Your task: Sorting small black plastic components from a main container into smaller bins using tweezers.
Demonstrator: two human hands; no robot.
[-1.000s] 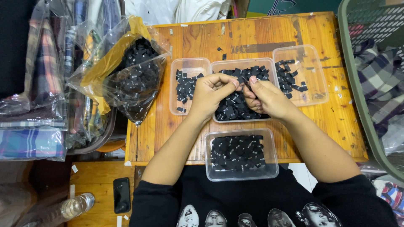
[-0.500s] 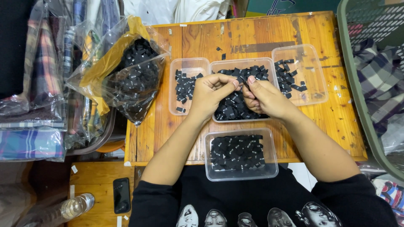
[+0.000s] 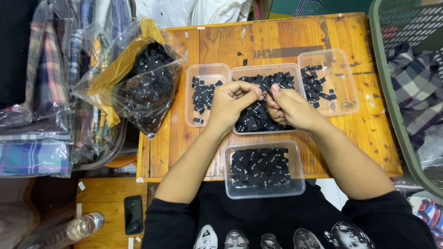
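The person wears a black short-sleeved top with loose sleeves that end above the elbows, leaving both forearms bare. Across the chest runs a row of printed heads in grey and white on the black cloth, cut off by the lower edge of the view. The left hand [image 3: 230,103] and the right hand [image 3: 291,108] are bare, with short nails; no rings, watch or bracelets show on either.
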